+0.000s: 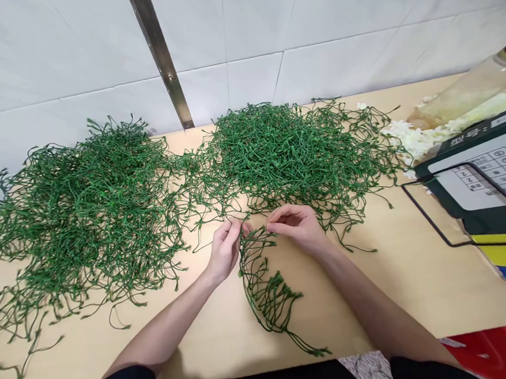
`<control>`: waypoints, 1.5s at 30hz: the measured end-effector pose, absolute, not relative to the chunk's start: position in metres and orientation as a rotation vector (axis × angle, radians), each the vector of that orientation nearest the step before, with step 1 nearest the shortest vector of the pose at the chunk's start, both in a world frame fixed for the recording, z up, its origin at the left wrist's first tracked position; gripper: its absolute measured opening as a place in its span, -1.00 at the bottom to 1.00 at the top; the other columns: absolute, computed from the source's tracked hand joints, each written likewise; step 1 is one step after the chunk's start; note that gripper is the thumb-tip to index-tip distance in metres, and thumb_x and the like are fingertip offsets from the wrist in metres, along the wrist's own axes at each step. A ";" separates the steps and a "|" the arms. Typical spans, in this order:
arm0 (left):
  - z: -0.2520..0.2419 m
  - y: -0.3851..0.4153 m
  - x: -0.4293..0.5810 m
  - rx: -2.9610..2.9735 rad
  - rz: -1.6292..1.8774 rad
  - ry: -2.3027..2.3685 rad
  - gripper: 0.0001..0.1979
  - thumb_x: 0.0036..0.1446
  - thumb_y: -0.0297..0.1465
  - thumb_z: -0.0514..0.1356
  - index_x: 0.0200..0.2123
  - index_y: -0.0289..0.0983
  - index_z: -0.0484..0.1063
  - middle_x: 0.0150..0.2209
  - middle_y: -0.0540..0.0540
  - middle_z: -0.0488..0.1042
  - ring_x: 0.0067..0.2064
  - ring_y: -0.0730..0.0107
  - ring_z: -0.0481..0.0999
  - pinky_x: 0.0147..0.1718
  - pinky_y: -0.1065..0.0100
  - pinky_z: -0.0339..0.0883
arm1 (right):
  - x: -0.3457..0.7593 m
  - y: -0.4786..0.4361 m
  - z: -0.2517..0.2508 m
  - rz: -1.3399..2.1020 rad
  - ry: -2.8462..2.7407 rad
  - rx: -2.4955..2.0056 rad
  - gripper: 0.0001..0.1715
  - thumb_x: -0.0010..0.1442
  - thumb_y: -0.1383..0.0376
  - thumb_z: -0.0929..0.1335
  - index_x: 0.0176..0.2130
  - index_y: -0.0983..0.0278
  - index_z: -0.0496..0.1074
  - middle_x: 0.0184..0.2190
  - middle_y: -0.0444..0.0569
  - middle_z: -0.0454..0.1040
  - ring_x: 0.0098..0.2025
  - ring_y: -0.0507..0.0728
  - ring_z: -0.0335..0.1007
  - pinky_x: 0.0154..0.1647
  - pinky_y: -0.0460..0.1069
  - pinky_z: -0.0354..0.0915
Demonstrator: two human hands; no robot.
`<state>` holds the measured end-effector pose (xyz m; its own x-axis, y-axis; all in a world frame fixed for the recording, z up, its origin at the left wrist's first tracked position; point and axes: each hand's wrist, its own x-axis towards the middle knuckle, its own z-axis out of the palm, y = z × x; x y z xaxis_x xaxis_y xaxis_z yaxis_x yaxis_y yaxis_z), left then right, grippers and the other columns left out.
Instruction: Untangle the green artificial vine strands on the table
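Note:
Thin green artificial plant stems with small branched tips lie in two tangled heaps, a left heap (pixel 94 212) and a right heap (pixel 294 152). Between my hands and toward me hangs a joined garland of stems (pixel 264 292), its lower end resting on the table. My left hand (pixel 226 246) is closed around the garland's upper end. At the garland's top right, my right hand (pixel 296 224) pinches the tip of a green stem between thumb and forefinger. The exact joint between the two hands is too small to make out.
The pale wooden table (pixel 212 342) meets a white tiled wall (pixel 233 35) with a metal strip (pixel 161 63). At the right stand a dark printed box (pixel 489 167), a black wire frame (pixel 444 237), white flowers (pixel 422 137) and a clear container (pixel 463 94). Something red (pixel 502 351) shows below.

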<state>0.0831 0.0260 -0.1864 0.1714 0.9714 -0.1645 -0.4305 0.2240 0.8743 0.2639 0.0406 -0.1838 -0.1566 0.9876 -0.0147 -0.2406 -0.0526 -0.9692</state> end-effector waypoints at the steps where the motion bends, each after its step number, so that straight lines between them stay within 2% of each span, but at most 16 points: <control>1: -0.186 0.026 0.083 0.765 1.170 0.852 -0.63 0.07 -0.12 0.28 -0.49 -0.34 0.43 -0.45 -0.06 0.41 -0.37 0.43 0.38 -0.33 0.37 0.29 | 0.264 0.041 -0.184 1.442 -1.093 -0.970 -0.85 -0.11 0.33 0.57 -0.47 0.23 0.56 -0.49 -0.11 0.59 -0.45 0.03 0.51 -0.36 -0.08 0.46; 6: -0.183 0.027 0.082 0.629 1.137 0.837 -0.74 -0.10 -0.26 0.38 -0.43 -0.34 0.49 -0.47 -0.04 0.43 -0.40 0.45 0.40 -0.39 0.41 0.28 | 0.264 0.044 -0.187 1.411 -0.941 -0.953 -0.84 -0.11 0.31 0.57 -0.46 0.21 0.57 -0.49 -0.13 0.59 -0.47 0.04 0.52 -0.34 -0.05 0.47; 10: -0.185 0.026 0.082 0.630 1.128 0.892 -0.73 -0.18 -0.34 0.44 -0.39 -0.31 0.52 -0.45 0.01 0.44 -0.44 0.54 0.38 -0.45 0.47 0.23 | 0.264 0.045 -0.188 1.406 -0.873 -0.931 -0.83 -0.09 0.27 0.57 -0.42 0.19 0.58 -0.45 -0.14 0.60 -0.44 0.03 0.52 -0.29 -0.03 0.48; 14: -0.189 0.025 0.082 0.701 1.102 0.906 -0.71 -0.12 -0.30 0.43 -0.32 -0.30 0.52 -0.46 0.03 0.44 -0.47 0.58 0.36 -0.44 0.47 0.25 | 0.265 0.043 -0.188 1.494 -0.967 -0.850 -0.81 0.08 0.16 0.50 -0.28 0.17 0.60 -0.17 -0.04 0.62 -0.11 0.12 0.55 -0.02 0.06 0.45; 16: -0.192 0.024 0.082 0.728 1.107 0.898 -0.72 -0.07 -0.30 0.42 -0.31 -0.29 0.49 -0.44 0.03 0.45 -0.46 0.58 0.37 -0.43 0.48 0.26 | 0.265 0.042 -0.187 1.564 -1.061 -0.822 -0.74 0.13 0.12 0.46 -0.19 0.19 0.59 -0.12 0.01 0.60 -0.05 0.16 0.53 0.05 0.12 0.43; 18: -0.193 0.024 0.082 0.739 1.128 0.889 -0.72 -0.03 -0.28 0.39 -0.30 -0.28 0.44 -0.41 0.03 0.46 -0.43 0.58 0.40 -0.41 0.49 0.28 | 0.264 0.041 -0.186 1.586 -1.126 -0.839 -0.72 0.07 0.15 0.50 -0.21 0.21 0.59 -0.20 0.01 0.62 -0.15 0.15 0.57 -0.02 0.11 0.46; 22: -0.194 0.025 0.083 0.780 1.161 0.876 -0.69 0.04 -0.25 0.35 -0.22 -0.23 0.33 -0.43 0.06 0.48 -0.40 0.55 0.45 -0.37 0.49 0.30 | 0.262 0.040 -0.184 1.522 -1.103 -0.934 -0.76 -0.10 0.26 0.57 -0.37 0.23 0.57 -0.41 -0.09 0.62 -0.39 0.07 0.56 -0.27 -0.01 0.51; 26: -0.194 0.026 0.083 0.809 1.225 0.878 -0.70 0.04 -0.32 0.36 -0.20 -0.18 0.32 -0.41 0.08 0.49 -0.38 0.56 0.46 -0.32 0.49 0.34 | 0.261 0.040 -0.185 1.484 -1.033 -0.971 -0.80 -0.13 0.28 0.58 -0.44 0.23 0.56 -0.48 -0.10 0.59 -0.46 0.05 0.51 -0.37 -0.04 0.49; 28: -0.194 0.026 0.083 0.831 1.222 0.900 -0.77 0.03 -0.30 0.35 -0.27 -0.24 0.42 -0.39 0.02 0.50 -0.37 0.53 0.46 -0.30 0.46 0.37 | 0.262 0.041 -0.186 1.428 -1.027 -0.976 -0.81 -0.13 0.28 0.58 -0.46 0.22 0.56 -0.47 -0.10 0.58 -0.42 0.05 0.50 -0.34 -0.04 0.47; 31: -0.194 0.025 0.083 0.814 1.203 0.921 -0.76 0.01 -0.27 0.36 -0.27 -0.29 0.54 -0.35 -0.07 0.55 -0.31 0.47 0.50 -0.24 0.41 0.40 | 0.263 0.042 -0.187 1.344 -1.037 -0.947 -0.83 -0.11 0.29 0.57 -0.44 0.18 0.56 -0.43 -0.10 0.57 -0.34 0.08 0.48 -0.23 0.01 0.44; 35: -0.193 0.025 0.083 0.783 1.238 0.950 -0.72 -0.04 -0.35 0.40 -0.21 -0.27 0.57 -0.37 -0.06 0.58 -0.33 0.48 0.53 -0.22 0.40 0.42 | 0.265 0.042 -0.186 1.320 -1.091 -0.799 -0.85 -0.09 0.30 0.56 -0.46 0.16 0.56 -0.48 -0.10 0.54 -0.26 0.13 0.46 -0.11 0.10 0.37; 40: -0.192 0.027 0.083 0.715 1.330 0.955 -0.75 -0.11 -0.39 0.43 -0.29 -0.27 0.58 -0.38 -0.03 0.58 -0.35 0.47 0.55 -0.20 0.37 0.46 | 0.267 0.041 -0.186 1.381 -1.174 -0.696 -0.89 -0.06 0.25 0.54 -0.45 0.15 0.57 -0.54 -0.08 0.50 -0.24 0.20 0.44 -0.05 0.18 0.33; 42: -0.192 0.027 0.083 0.709 1.343 0.927 -0.79 -0.12 -0.39 0.43 -0.34 -0.28 0.58 -0.39 -0.03 0.58 -0.37 0.47 0.55 -0.21 0.35 0.48 | 0.267 0.041 -0.186 1.371 -1.137 -0.712 -0.86 -0.05 0.18 0.53 -0.44 0.15 0.58 -0.48 -0.06 0.51 -0.23 0.19 0.44 0.01 0.19 0.32; 45: -0.193 0.026 0.082 0.713 1.324 0.920 -0.81 -0.11 -0.37 0.43 -0.38 -0.29 0.56 -0.43 -0.02 0.56 -0.41 0.46 0.53 -0.29 0.34 0.50 | 0.266 0.042 -0.183 1.366 -1.022 -0.773 -0.80 -0.03 0.13 0.51 -0.36 0.15 0.59 -0.21 -0.01 0.54 -0.08 0.20 0.44 0.12 0.19 0.30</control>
